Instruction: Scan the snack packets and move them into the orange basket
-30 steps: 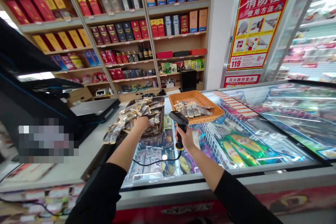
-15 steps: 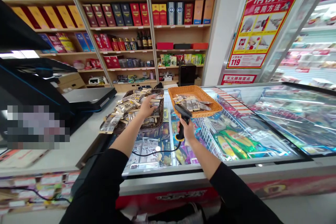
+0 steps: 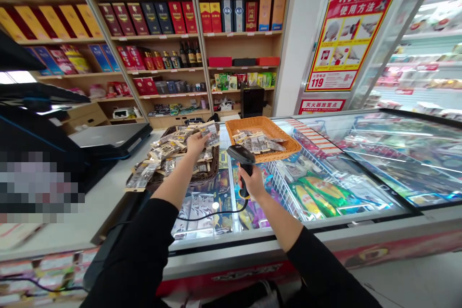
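My left hand [image 3: 198, 143] is closed on a small snack packet [image 3: 210, 134] above the dark brown wicker basket [image 3: 215, 166], which is heaped with similar packets [image 3: 166, 149]. My right hand [image 3: 252, 180] grips the handle of a black barcode scanner [image 3: 242, 156], its head turned to the left. A black cable hangs from the scanner's handle and runs left. Just behind the scanner lies an orange wicker basket [image 3: 294, 147] holding several packets [image 3: 256, 142].
Both baskets rest on a glass-topped chest freezer [image 3: 325, 221] with bagged goods inside. A weighing scale [image 3: 111, 137] sits on the counter [image 3: 75, 221] at left. Shelves of boxes and bottles [image 3: 166, 19] stand behind, and a red poster [image 3: 355, 29] hangs at right.
My left hand, formerly open over the dark basket, now holds a packet raised at its far right. The scanner in my right hand has shifted slightly left, and the view has turned a little.
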Motion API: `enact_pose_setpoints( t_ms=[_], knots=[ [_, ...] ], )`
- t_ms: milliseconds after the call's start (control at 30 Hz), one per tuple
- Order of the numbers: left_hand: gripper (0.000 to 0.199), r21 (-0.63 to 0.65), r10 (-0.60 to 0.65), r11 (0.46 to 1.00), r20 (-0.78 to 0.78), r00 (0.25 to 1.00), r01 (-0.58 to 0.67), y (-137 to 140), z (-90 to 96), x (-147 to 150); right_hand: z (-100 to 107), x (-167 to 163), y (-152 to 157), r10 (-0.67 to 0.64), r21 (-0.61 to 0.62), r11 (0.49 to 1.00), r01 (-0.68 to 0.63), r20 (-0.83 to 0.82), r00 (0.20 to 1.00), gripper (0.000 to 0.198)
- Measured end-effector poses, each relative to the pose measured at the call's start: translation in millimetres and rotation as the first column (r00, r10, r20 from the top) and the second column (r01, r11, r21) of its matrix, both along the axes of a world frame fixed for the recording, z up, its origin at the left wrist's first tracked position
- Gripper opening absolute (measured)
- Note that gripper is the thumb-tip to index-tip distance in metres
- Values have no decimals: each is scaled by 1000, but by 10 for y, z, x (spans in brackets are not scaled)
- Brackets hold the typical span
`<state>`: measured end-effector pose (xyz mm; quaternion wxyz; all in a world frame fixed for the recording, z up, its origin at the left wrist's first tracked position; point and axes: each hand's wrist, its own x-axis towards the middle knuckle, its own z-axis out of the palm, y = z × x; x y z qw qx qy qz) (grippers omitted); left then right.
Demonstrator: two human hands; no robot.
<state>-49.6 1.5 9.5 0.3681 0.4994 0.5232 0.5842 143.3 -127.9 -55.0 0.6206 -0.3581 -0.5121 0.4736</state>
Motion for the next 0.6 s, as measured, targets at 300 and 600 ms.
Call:
enact_pose_setpoints(
  t_ms=[300, 600],
  knots=[
    [33, -8, 36, 999, -184, 982, -38, 56, -250, -61, 101, 68, -90, -121, 81, 992, 97, 383, 916, 26],
    [32, 56, 42, 998, -242, 969, -30, -33, -190, -24, 94, 75, -98, -113, 73, 993, 90, 437, 893, 28]
  ],
)
